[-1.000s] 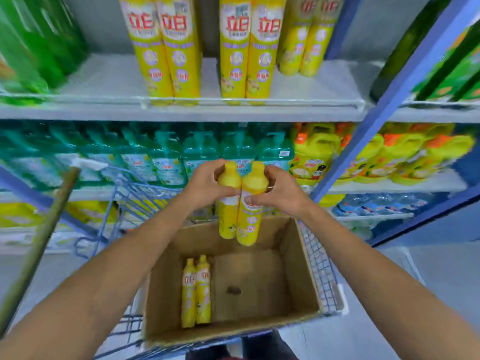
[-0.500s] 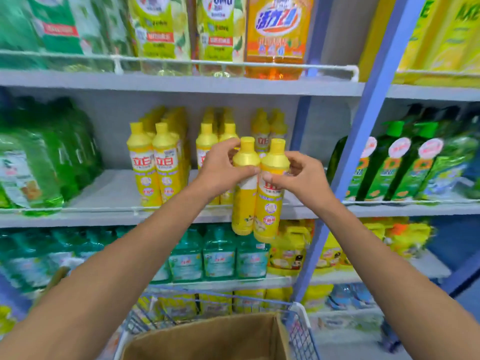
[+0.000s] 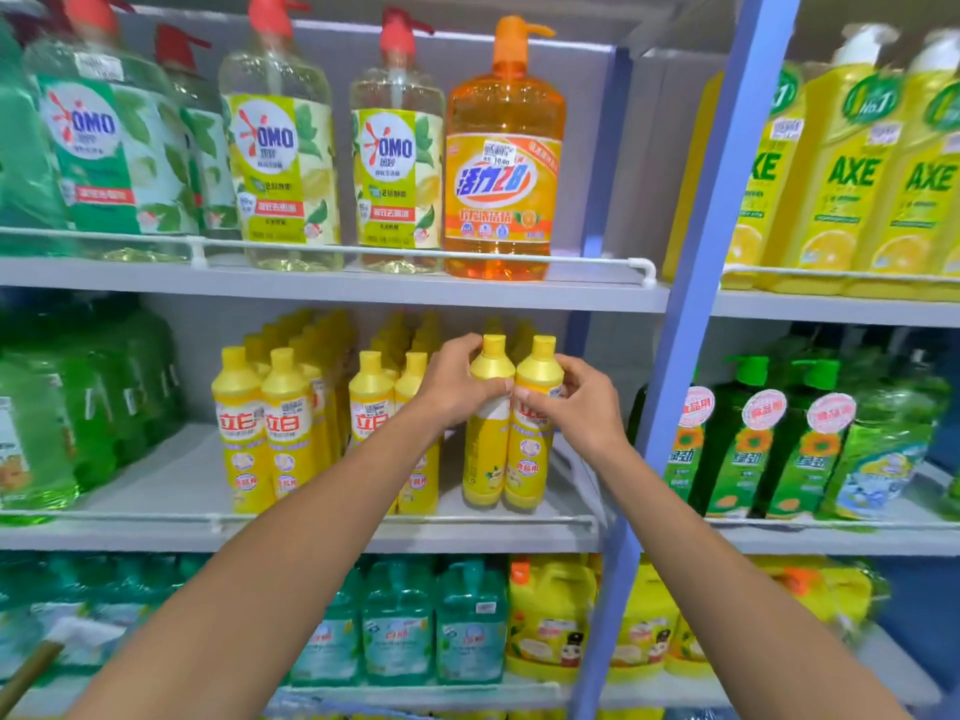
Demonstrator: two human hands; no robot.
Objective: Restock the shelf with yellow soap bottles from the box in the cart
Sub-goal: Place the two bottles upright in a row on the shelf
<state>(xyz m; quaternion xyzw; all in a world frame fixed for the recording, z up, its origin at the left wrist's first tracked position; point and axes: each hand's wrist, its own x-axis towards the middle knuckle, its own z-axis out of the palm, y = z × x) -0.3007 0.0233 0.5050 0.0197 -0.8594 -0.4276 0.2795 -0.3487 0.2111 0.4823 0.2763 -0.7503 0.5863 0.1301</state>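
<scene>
Left hand: your left hand (image 3: 457, 381) grips the shoulder of one tall yellow plastic soap bottle (image 3: 485, 459).
Right hand: your right hand (image 3: 576, 407) pinches its twin bottle (image 3: 530, 459); both upright, touching.
Spot: right end of the grey metal middle shelf (image 3: 156, 480), by the white wire front rail (image 3: 363, 519); honestly can't tell if they're resting on it.
Neighbours: matching yellow bottles (image 3: 265, 433) in rows, left.
Room: blue steel upright (image 3: 696, 304) just right.
</scene>
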